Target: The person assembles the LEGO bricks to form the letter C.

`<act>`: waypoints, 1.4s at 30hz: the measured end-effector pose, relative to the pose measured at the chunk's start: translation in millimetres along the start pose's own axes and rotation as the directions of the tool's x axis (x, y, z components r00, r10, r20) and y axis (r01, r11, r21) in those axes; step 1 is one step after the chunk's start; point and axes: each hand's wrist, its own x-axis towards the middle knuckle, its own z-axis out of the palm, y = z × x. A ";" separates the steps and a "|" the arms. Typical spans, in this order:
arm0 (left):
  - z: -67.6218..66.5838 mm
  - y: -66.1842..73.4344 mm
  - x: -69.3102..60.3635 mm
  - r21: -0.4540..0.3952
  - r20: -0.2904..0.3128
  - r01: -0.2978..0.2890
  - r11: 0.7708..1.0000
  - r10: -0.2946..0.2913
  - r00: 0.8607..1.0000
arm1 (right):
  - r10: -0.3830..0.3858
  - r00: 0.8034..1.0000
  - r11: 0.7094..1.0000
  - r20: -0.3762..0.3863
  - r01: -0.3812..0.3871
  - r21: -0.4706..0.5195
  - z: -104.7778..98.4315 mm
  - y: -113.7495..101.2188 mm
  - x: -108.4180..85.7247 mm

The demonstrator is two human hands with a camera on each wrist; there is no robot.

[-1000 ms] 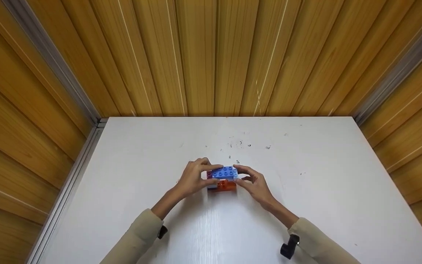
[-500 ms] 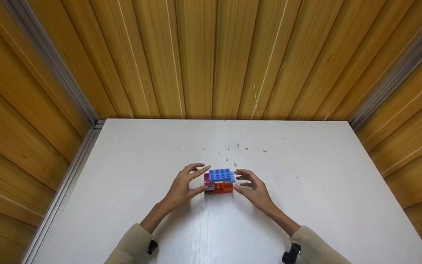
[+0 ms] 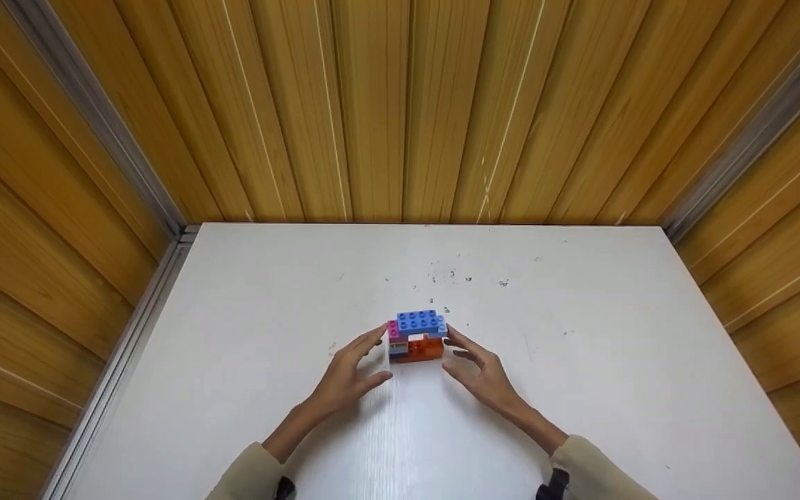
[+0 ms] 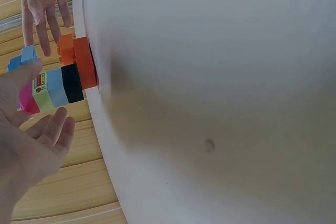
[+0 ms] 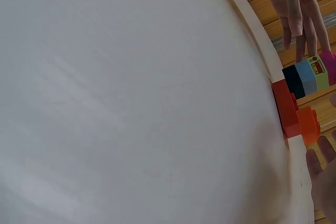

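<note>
A small toy-brick structure stands on the white table. Its top is a blue brick (image 3: 417, 320) with studs, beside a pink brick (image 3: 393, 329) on the left and a light blue brick (image 3: 442, 325) on the right. Below, the left wrist view shows a printed yellow-green brick (image 4: 41, 90), a black brick (image 4: 72, 83) and an orange brick (image 4: 66, 49) on a red-orange base (image 4: 85, 62). My left hand (image 3: 339, 378) is at the left side, fingers extended, fingertips close to the pink brick. My right hand (image 3: 487, 373) is at the right side, fingers relaxed; whether they touch is unclear.
The white table (image 3: 268, 292) carries small dark marks behind the bricks. Wood-patterned panels (image 3: 372, 104) rise behind its far edge and at both sides. A metal rail (image 3: 122, 396) runs along the left edge.
Both hands have let go of the top bricks, which they gripped a second ago. The left hand has dropped lower beside the structure, and the right hand's fingers have eased from the blocks.
</note>
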 end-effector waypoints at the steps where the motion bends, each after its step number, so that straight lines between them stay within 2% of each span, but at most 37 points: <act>1: 0.9 -1.6 1.9 -0.018 0.008 -0.001 1.000 0.001 1.000 | 0.002 1.000 1.000 0.005 -0.001 -0.009 0.3 0.5 1.1; 6: 3.1 -13.7 14.8 -0.129 0.030 0.027 0.991 -0.024 0.999 | 0.021 0.999 1.000 0.043 -0.020 -0.023 0.0 4.8 12.8; 10: 1.7 -22.3 29.1 -0.204 0.041 0.103 0.974 -0.097 0.994 | 0.048 0.993 0.999 0.104 -0.047 -0.007 -3.1 6.3 29.5; 13: 0.8 -27.0 39.4 -0.229 0.050 0.160 0.960 -0.153 0.987 | 0.078 0.986 0.997 0.147 -0.078 -0.002 -6.6 6.7 41.6; 19: -2.1 -32.0 52.2 -0.170 0.112 0.280 0.945 -0.264 0.958 | 0.128 0.963 0.991 0.239 -0.132 0.004 -14.1 10.1 55.7; 21: -3.8 -32.7 55.1 -0.140 0.134 0.296 0.945 -0.278 0.951 | 0.140 0.952 0.989 0.271 -0.145 0.001 -16.1 11.4 59.3; 26: -8.2 -34.5 61.1 -0.088 0.175 0.296 0.951 -0.278 0.944 | 0.186 0.920 0.983 0.346 -0.175 -0.062 -21.2 10.5 66.0; 31: -10.8 -34.3 61.7 -0.071 0.203 0.330 0.941 -0.310 0.929 | 0.224 0.891 0.975 0.396 -0.197 -0.107 -25.2 8.0 70.4; 35: -12.1 -31.4 62.6 -0.045 0.214 0.347 0.937 -0.330 0.919 | 0.230 0.884 0.973 0.408 -0.204 -0.106 -27.0 8.3 72.3; 42: -14.2 -30.9 63.0 -0.037 0.236 0.387 0.921 -0.368 0.899 | 0.232 0.891 0.973 0.391 -0.211 -0.096 -25.7 10.5 71.6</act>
